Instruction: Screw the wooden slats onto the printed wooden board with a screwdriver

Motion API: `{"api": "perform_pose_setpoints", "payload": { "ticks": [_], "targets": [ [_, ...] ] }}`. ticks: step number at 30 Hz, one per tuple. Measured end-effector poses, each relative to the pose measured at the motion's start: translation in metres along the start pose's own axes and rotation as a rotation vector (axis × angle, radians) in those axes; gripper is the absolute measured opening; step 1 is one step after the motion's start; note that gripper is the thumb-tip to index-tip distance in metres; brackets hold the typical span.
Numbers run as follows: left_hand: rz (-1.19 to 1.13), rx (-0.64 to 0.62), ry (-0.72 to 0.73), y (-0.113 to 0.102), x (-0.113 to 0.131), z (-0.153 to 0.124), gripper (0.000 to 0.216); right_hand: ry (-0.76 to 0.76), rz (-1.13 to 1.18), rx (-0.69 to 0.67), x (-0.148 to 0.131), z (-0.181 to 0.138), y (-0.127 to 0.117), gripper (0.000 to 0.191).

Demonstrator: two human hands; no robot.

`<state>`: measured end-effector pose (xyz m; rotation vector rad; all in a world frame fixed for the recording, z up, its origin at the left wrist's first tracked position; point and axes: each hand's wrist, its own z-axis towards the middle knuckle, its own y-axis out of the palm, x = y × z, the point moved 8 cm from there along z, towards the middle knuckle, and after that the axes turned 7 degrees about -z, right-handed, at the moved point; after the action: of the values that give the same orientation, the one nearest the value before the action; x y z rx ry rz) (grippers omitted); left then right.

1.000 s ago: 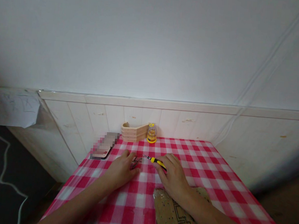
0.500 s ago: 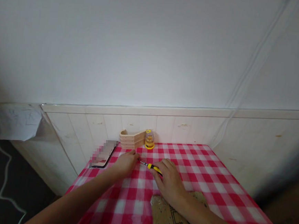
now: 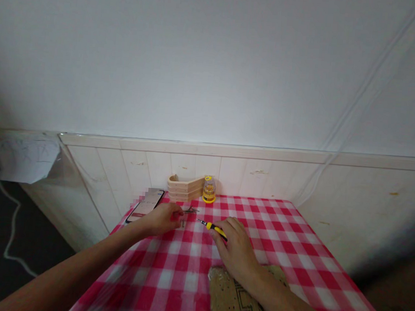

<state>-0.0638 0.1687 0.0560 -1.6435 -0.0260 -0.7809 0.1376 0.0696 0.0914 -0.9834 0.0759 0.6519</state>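
My right hand [image 3: 236, 246] is wrapped round the yellow-and-black handle of a small screwdriver [image 3: 212, 227]. Its metal tip points left, free of any other thing. Across from it, my left hand [image 3: 163, 218] is low over the checked cloth with its fingers curled together. Whatever they may pinch is too small to make out. Just past those fingertips lies a small heap of thin metal pieces [image 3: 190, 210], perhaps screws. Under my right forearm is a brown board [image 3: 225, 296] with small holes and black maze-like lines, partly hidden by the arm.
A red-and-white checked cloth [image 3: 169, 272] covers the table. At the back, against the panelled wall [image 3: 256, 178], stand a pale wooden piece [image 3: 179, 191] in stacked layers and a clear-topped yellow container [image 3: 209, 191]. A phone [image 3: 147, 208] lies at the left edge.
My left hand has moved left, away from the screwdriver tip, uncovering the small metal pieces. My right hand keeps its hold on the screwdriver. The view has shifted slightly.
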Motion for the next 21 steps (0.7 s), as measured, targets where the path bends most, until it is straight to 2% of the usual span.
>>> {"api": "perform_pose_setpoints", "payload": {
  "ticks": [3,6,14,21],
  "targets": [
    [-0.019,-0.043,0.089,0.004,0.006,-0.006,0.039,0.001,0.005,0.007,0.001,0.001,0.001,0.006],
    [-0.032,-0.068,0.164,0.01,0.011,-0.003,0.039,-0.005,0.012,0.016,0.001,0.001,0.001,0.006],
    [-0.021,-0.013,0.17,0.018,0.003,0.019,0.026,-0.01,-0.005,0.011,0.002,0.0,0.002,0.005],
    [0.001,0.057,0.192,0.015,0.018,0.007,0.028,-0.004,-0.007,0.039,0.002,-0.001,-0.002,0.004]
  ]
}}
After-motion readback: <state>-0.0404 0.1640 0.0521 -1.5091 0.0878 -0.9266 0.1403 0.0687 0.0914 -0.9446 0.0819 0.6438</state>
